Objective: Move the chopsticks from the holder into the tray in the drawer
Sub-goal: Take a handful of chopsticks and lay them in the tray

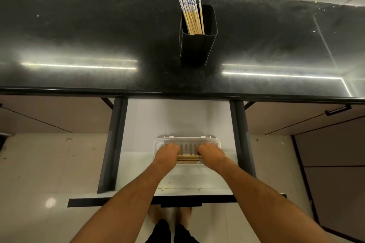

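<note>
A black holder (pixel 198 45) stands on the dark counter, with several bamboo chopsticks (pixel 190 9), blue-and-white at the top, leaning in it. Below, the drawer (pixel 142 124) is pulled out and holds a white slotted tray (pixel 185 140). A bundle of chopsticks (pixel 188 159) lies crosswise at the tray's near side. My left hand (pixel 167 154) curls over the bundle's left end and my right hand (pixel 211 153) over its right end. Their fingertips are hidden, so how firmly either one grips is unclear.
The glossy black counter (pixel 79 45) spans the view, its front edge overhanging the drawer. Dark drawer rails (pixel 113 144) run down both sides. Cabinet fronts flank the drawer, and a black handle (pixel 338 110) sits at the right. My feet show on the pale floor below.
</note>
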The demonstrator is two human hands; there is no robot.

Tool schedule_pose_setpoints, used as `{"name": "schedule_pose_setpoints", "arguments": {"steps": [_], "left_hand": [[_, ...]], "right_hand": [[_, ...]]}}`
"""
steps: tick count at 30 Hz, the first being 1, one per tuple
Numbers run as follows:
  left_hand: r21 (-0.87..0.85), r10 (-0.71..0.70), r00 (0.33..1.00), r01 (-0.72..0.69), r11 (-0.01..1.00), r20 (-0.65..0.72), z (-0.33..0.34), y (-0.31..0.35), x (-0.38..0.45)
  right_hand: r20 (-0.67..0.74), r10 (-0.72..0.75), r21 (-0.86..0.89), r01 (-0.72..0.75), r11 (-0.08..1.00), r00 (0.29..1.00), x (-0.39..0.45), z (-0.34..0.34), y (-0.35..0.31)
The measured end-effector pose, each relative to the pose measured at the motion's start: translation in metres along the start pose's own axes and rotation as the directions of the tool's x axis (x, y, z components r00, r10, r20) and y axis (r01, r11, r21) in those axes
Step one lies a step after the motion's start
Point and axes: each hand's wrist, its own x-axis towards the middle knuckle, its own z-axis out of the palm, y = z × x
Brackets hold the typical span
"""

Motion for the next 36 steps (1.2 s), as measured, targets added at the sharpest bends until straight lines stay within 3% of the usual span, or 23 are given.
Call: {"name": "schedule_pose_setpoints", "arguments": {"steps": [7, 15, 23, 36], "left_hand": [[-0.036, -0.015, 0.996, 0.012, 0.999, -0.089, 0.004, -0.009, 0.0], [-0.049, -0.021, 0.984, 0.013, 0.999, -0.179, 0.011, -0.016, 0.0], [-0.059, -0.048, 0.987, 0.04, 0.997, -0.152, 0.009, -0.013, -0.002], [-0.144, -0.079, 0.968, 0.045, 0.988, -0.239, 0.013, -0.012, -0.004]], "right_hand": [[-0.099, -0.028, -0.068, 0.021, 0.997, 0.995, 0.0, -0.005, 0.001], [-0.068, -0.054, 0.012, 0.055, 0.998, 0.996, 0.002, -0.003, -0.001], [-0.084, -0.066, -0.117, 0.056, 0.992, 0.994, 0.004, 0.0, 0.001], [-0.115, -0.037, -0.072, 0.029, 0.997, 0.993, 0.005, -0.002, 0.001]]}}
